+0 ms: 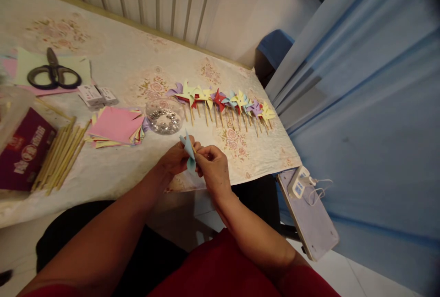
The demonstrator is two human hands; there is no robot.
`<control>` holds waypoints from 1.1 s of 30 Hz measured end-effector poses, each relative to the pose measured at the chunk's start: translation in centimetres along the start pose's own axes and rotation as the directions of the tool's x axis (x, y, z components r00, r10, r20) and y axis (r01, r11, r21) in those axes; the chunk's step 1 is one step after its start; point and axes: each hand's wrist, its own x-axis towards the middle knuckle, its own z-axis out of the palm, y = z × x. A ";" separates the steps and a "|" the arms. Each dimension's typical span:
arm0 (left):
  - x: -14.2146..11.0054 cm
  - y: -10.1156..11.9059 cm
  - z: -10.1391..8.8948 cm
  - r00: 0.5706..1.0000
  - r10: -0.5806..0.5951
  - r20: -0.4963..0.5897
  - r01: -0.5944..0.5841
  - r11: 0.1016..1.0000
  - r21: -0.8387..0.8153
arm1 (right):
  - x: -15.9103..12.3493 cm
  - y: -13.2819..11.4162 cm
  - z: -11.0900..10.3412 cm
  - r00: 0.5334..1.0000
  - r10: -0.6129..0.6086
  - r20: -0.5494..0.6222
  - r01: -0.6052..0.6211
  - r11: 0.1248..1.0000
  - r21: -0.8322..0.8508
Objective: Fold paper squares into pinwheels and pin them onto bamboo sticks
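Note:
My left hand [177,157] and my right hand [213,165] meet over the table's front edge, both closed on a light blue paper pinwheel [189,150] with a thin wooden stick. Just beyond my hands stands a clear round dish of silver pins [164,116]. A row of several finished paper pinwheels [223,102] on sticks lies to the right of the dish. A stack of coloured paper squares [115,125], pink on top, lies to its left.
A bundle of wooden sticks [63,152] and a dark red box [24,150] lie at the left. Black scissors [53,74] rest on paper sheets at the far left, with small white boxes [96,95] nearby. A blue curtain [371,104] hangs at the right.

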 end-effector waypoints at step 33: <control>0.1 0.0 0.3 1.000 -0.026 0.009 0.027 0.998 -0.061 | 0.1 0.4 -0.1 1.000 0.007 -0.006 -0.006 0.998 0.055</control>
